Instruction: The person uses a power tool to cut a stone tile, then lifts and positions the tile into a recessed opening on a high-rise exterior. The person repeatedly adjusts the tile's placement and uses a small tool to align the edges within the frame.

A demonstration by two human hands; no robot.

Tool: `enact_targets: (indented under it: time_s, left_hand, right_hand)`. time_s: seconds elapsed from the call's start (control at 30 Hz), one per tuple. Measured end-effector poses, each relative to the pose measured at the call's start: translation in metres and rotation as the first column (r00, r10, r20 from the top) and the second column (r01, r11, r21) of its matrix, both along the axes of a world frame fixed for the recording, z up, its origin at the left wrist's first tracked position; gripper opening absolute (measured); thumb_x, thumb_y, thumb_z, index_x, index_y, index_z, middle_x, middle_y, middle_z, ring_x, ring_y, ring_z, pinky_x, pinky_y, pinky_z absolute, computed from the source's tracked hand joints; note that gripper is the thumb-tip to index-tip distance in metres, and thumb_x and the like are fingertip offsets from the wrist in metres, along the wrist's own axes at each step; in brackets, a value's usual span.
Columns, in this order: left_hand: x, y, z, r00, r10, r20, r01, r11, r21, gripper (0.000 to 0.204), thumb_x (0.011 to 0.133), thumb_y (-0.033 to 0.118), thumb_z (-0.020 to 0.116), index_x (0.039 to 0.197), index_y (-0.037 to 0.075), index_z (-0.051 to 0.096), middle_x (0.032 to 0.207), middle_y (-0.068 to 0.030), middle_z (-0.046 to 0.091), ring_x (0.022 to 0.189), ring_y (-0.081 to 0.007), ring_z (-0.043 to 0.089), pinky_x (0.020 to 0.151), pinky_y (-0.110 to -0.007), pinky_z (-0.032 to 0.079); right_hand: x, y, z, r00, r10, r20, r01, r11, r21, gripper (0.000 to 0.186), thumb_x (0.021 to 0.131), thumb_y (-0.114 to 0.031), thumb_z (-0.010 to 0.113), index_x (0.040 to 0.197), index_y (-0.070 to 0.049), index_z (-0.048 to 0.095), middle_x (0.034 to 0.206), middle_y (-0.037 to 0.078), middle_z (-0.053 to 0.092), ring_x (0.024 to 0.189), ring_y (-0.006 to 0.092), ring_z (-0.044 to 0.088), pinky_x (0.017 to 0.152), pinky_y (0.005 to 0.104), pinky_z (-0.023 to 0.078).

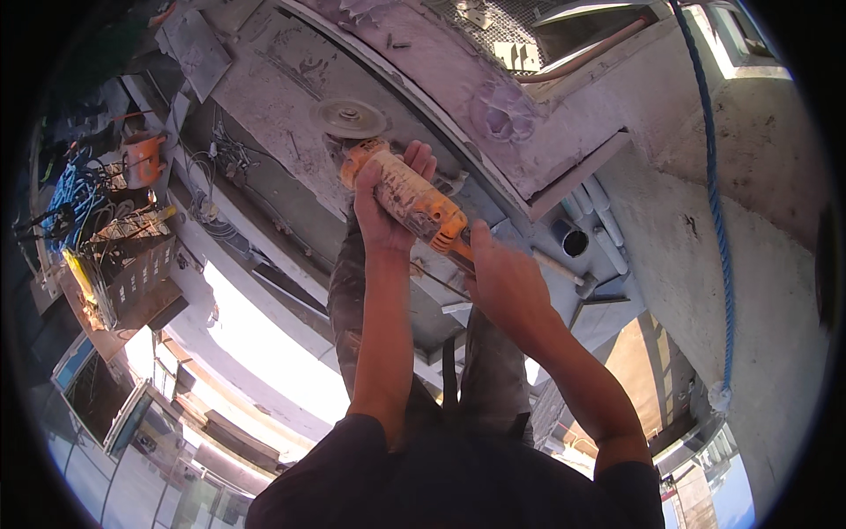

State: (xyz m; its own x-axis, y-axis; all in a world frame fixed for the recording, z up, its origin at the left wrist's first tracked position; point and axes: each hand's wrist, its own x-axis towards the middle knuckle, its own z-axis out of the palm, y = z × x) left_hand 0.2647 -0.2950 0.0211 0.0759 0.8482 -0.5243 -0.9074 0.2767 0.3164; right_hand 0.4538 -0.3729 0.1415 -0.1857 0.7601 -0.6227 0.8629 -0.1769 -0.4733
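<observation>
Both my hands hold an orange angle grinder (pixel 414 201), its body dusty and scuffed. My left hand (pixel 388 207) wraps round the front of the body, just behind the grinder's head. Farther back, my right hand (pixel 509 275) grips the rear handle; some of its fingers are hidden. A round disc (pixel 349 117) on the grinder's head sits at the far left end of the tool, over a dusty grey surface. Whether the disc touches that surface or spins, I cannot tell.
A blue rope (pixel 716 194) hangs at the right. An orange bucket (pixel 143 159), blue coiled rope (pixel 77 198) and a brown box (pixel 141 278) stand at the left. Loose wire (pixel 207 198) lies nearer. Pipes (pixel 608 216) and a hammer (pixel 568 271) are right of my hands.
</observation>
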Motion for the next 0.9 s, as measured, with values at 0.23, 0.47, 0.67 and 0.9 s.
enact_targets:
  time_s: [0.23,0.47,0.67,0.9]
  left_hand:
    - [0.008,0.031,-0.017,0.989,0.028,-0.143,-0.014,0.995,0.095,0.051,0.105,0.034,0.066,0.139,-0.002,0.054,0.141,-0.0303,0.064,0.138,-0.0422,0.064,0.125,-0.057,0.047]
    - [-0.013,0.081,-0.055,0.971,0.080,-0.225,-0.032,0.978,0.208,0.050,0.102,0.037,0.068,0.134,0.000,0.059,0.137,-0.0273,0.066,0.135,-0.0429,0.065,0.118,-0.060,0.051]
    - [-0.018,0.097,-0.074,0.971,0.019,-0.237,0.050,0.958,0.282,0.058,0.104,0.038,0.066,0.144,-0.002,0.053,0.133,-0.0285,0.067,0.122,-0.0400,0.071,0.108,-0.056,0.058]
    - [-0.015,0.102,-0.093,0.943,0.027,-0.332,0.100,0.928,0.358,0.063,0.105,0.035,0.064,0.145,-0.009,0.045,0.133,-0.0350,0.064,0.122,-0.0457,0.070,0.112,-0.058,0.057]
  right_hand:
    - [0.000,0.022,-0.051,0.997,0.003,-0.079,0.003,0.998,0.068,0.057,0.089,-0.020,0.080,0.132,0.003,0.050,0.090,0.026,0.077,0.083,0.0490,0.076,0.076,0.0579,0.060]
    - [-0.030,0.042,-0.124,0.982,-0.031,-0.185,0.088,0.946,0.312,0.049,0.089,-0.017,0.077,0.124,0.003,0.049,0.089,0.028,0.077,0.084,0.0515,0.076,0.077,0.0607,0.060]
    - [-0.038,0.045,-0.145,0.977,-0.022,-0.213,0.095,0.936,0.338,0.050,0.090,-0.010,0.076,0.127,0.004,0.045,0.095,0.032,0.076,0.090,0.0550,0.075,0.082,0.0621,0.060]
    - [-0.034,0.039,-0.146,0.973,-0.057,-0.225,0.133,0.932,0.337,0.051,0.090,-0.012,0.077,0.127,0.005,0.046,0.101,0.035,0.076,0.099,0.0560,0.074,0.089,0.0612,0.060]
